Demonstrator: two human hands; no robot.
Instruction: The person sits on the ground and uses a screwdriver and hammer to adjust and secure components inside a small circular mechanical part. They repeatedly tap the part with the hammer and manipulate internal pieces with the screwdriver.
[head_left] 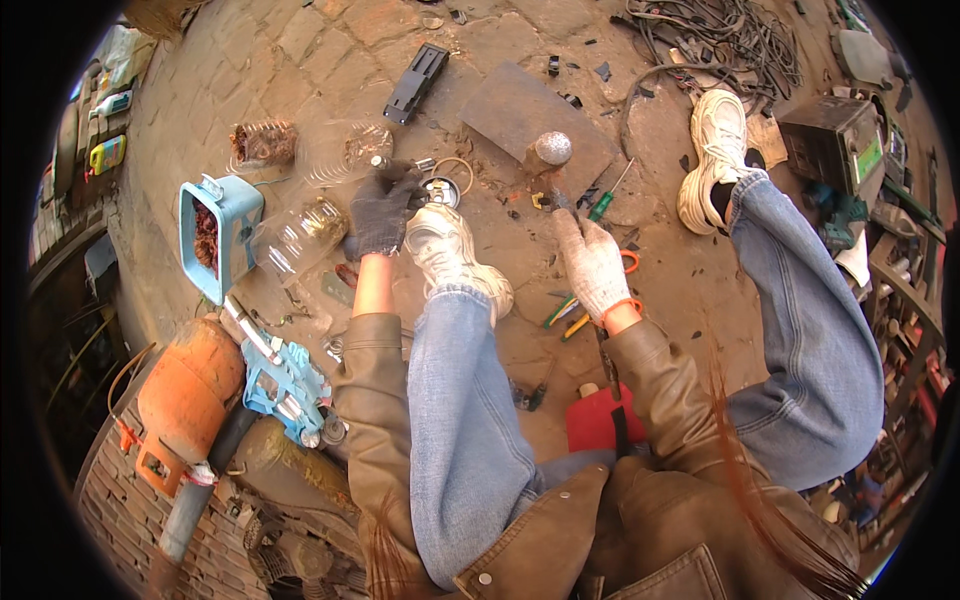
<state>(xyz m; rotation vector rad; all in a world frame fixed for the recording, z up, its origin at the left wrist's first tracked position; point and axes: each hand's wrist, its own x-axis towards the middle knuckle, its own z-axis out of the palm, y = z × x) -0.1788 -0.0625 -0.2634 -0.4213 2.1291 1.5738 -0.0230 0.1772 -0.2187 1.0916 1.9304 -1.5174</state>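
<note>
Gripping a hammer (552, 150) over a stone-paved floor (300, 60)

A person in blue jeans (455, 380) and a brown leather jacket (530, 540) is seen from above, knees apart. The right hand (590, 262), in an off-white glove, is closed around the handle of what looks like a hammer. Its rounded silver head is near the right-hand part of a flat metal plate (505, 105); whether they touch cannot be told. A green-handled screwdriver (603, 204) lies just beside this hand, to its right.

The left hand (380, 210), in a dark glove, has its fingers bent beside a small round metal part (441, 192), at the toe of the left shoe (436, 236). Short silver pieces show at the fingertips, but I cannot tell whether the fingers are clamped on anything.

Left of that hand lie clear plastic bottles (290, 243), one with yellowish scraps inside, and a light-blue container (240, 235) of reddish-brown material. An orange gas cylinder (195, 380) is at lower left. Beyond the hands are a long black plastic piece (417, 82), left of the plate, and a heap of dark cables (735, 50) at upper right.
</note>
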